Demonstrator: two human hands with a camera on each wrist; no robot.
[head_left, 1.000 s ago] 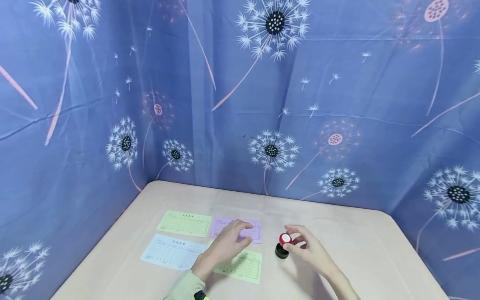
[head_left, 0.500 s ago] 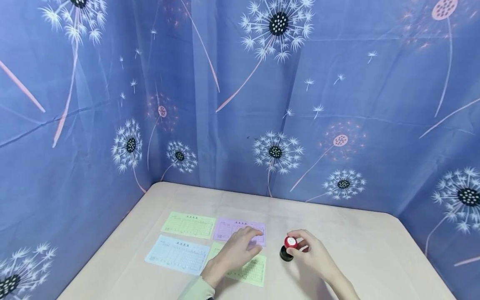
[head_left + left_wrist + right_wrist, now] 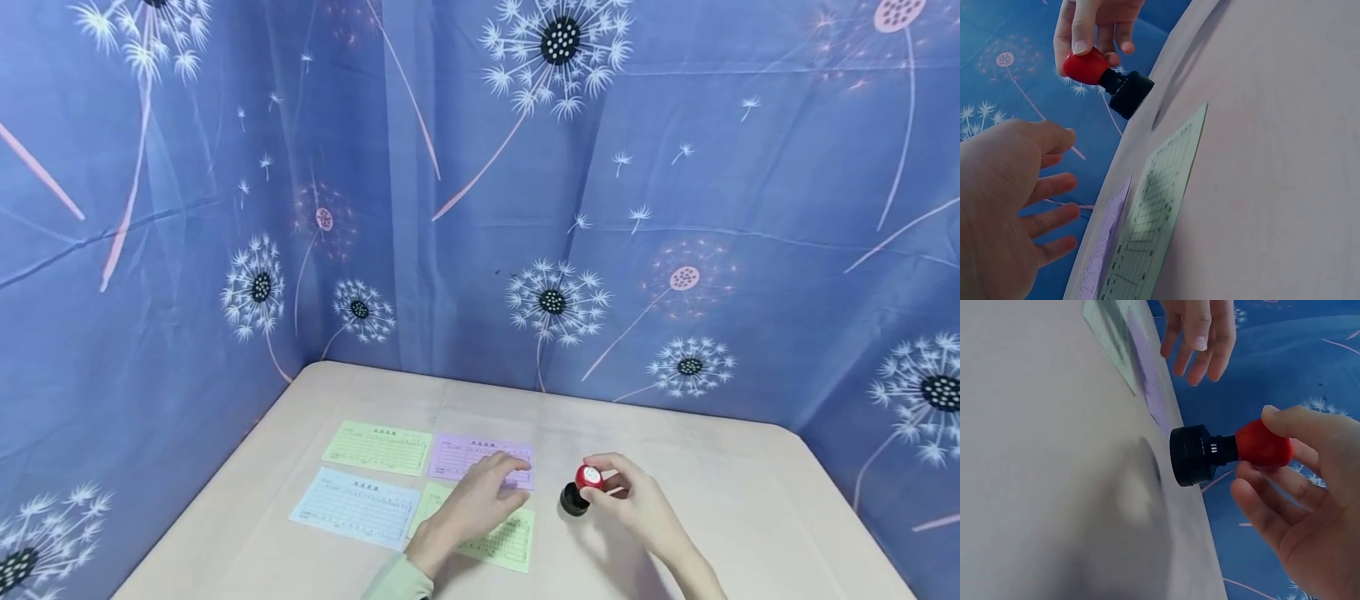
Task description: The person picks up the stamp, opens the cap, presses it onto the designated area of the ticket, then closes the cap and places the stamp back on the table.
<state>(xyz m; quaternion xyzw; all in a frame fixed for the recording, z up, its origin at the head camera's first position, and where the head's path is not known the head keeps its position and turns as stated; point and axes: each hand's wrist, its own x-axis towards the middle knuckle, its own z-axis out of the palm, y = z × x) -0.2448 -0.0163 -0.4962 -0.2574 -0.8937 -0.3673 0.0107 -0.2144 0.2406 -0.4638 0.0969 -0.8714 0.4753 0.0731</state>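
My right hand (image 3: 633,504) holds a stamp by its round red knob (image 3: 1263,445), pinched between thumb and fingers. The stamp's black base (image 3: 1190,456) hangs tilted above the table, its shadow apart from it on the surface. My left hand (image 3: 471,508) hovers with relaxed fingers over a light green printed slip (image 3: 502,542), partly covering it and the purple slip (image 3: 453,454) behind. In the left wrist view the fingers of the left hand (image 3: 1007,206) are spread and hold nothing.
Another green slip (image 3: 378,448) lies at the back left, with a blue slip (image 3: 356,507) in front of it. The pale table (image 3: 675,442) meets blue dandelion-print curtains (image 3: 465,275) at the back and left.
The head view has shifted slightly. The stamp has moved a little to the right in my right hand's grip, and my left hand has come slightly nearer relative to the slips.
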